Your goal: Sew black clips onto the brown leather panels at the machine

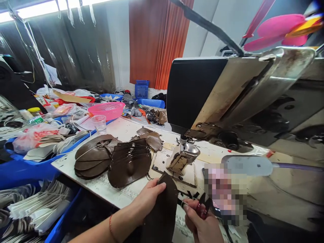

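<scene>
A dark brown piece (165, 209) at bottom centre is pinched in the left hand (149, 194), a red-handled tool (201, 210) is gripped in the right hand (201, 224), with this piece judged unfinished, but whether the brown stack (130, 169) left of centre is done cannot be told.

Thin red bracelet (110, 224), apparently braided.

One camera sits on the person's head. It looks forward and down across the white table (116, 128). The left hand (149, 194) and right hand (202, 219) are close, at the bottom. The sewing machine (217, 94) looms near on the right; the curtain (148, 40) is far back.
</scene>
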The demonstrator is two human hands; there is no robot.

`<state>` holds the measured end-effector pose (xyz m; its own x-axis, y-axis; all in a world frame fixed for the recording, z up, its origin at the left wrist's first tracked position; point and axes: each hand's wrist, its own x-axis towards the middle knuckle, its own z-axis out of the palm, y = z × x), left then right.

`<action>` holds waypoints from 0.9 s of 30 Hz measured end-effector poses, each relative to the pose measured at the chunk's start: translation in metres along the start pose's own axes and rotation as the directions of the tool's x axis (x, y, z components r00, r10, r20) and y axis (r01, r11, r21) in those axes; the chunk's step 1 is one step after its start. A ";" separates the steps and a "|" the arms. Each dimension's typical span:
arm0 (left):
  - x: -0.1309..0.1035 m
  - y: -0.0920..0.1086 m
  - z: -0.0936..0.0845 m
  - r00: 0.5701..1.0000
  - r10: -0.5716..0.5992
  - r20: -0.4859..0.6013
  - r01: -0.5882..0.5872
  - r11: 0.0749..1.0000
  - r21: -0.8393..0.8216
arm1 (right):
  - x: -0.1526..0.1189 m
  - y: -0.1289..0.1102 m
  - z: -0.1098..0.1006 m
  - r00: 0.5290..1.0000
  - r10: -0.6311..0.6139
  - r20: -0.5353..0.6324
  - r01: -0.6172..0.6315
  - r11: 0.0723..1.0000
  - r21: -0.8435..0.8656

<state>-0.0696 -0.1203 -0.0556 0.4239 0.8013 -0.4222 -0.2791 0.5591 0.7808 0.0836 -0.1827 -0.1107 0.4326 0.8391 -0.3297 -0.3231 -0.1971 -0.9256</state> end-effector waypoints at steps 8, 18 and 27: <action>0.002 -0.001 0.006 1.000 0.020 0.019 -0.021 0.995 0.095 | 0.000 -0.007 -0.001 0.998 0.053 -0.024 -0.053 0.998 0.022; 0.000 0.000 0.004 0.999 0.007 0.051 -0.014 0.990 0.143 | 0.003 -0.027 0.007 0.995 0.065 0.069 -0.062 0.997 -0.045; 0.004 -0.002 0.004 0.997 0.067 0.036 -0.072 0.984 0.161 | 0.006 -0.035 0.009 0.989 0.066 0.129 -0.052 0.993 -0.106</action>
<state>-0.0635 -0.1197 -0.0569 0.4345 0.8289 -0.3522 -0.1661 0.4582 0.8732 0.0898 -0.1658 -0.0789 0.2981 0.8827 -0.3632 -0.2546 -0.2932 -0.9215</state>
